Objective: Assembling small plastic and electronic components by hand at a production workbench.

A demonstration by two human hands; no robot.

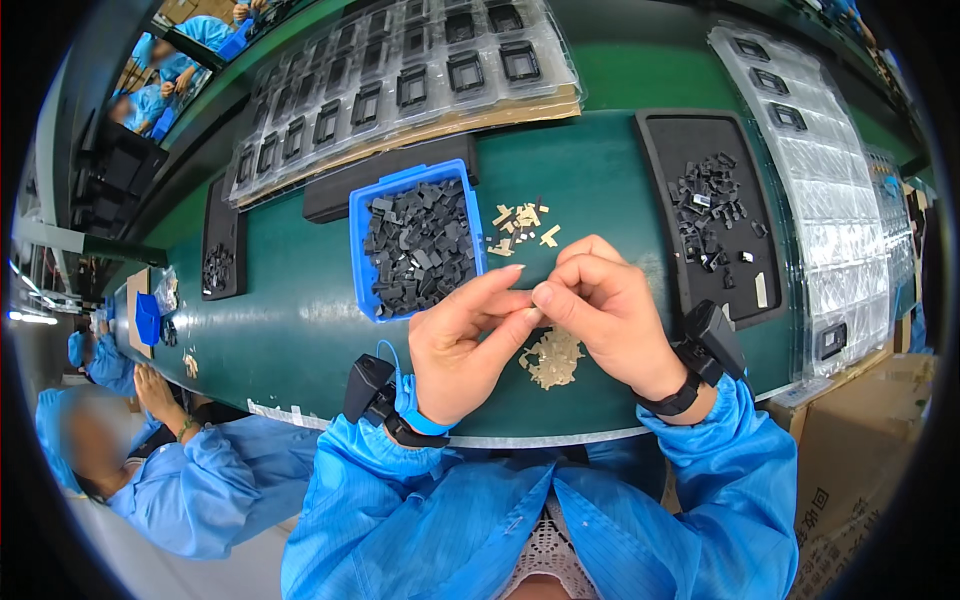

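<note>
Both hands, left [462, 345] and right [610, 310], meet above the table [300, 320], fingers pinched narrow on a tiny part [535, 312], barely visible. Beige scraps [553, 357] lie beneath; blue bin [418, 243] beyond. Risk: so slight a pinch could drop the part among scraps.

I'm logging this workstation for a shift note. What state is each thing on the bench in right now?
Left hand: fingertips pinched together against the right hand's.
Right hand: fingers curled; whatever it pinches is too small to tell.
Blue bin: open, filled with small black parts.
Black tray: holds a loose scatter of black parts.
Beige pieces: loose pile on the green table.
Clear blister trays: stacked, pockets loaded with black frames.
</note>
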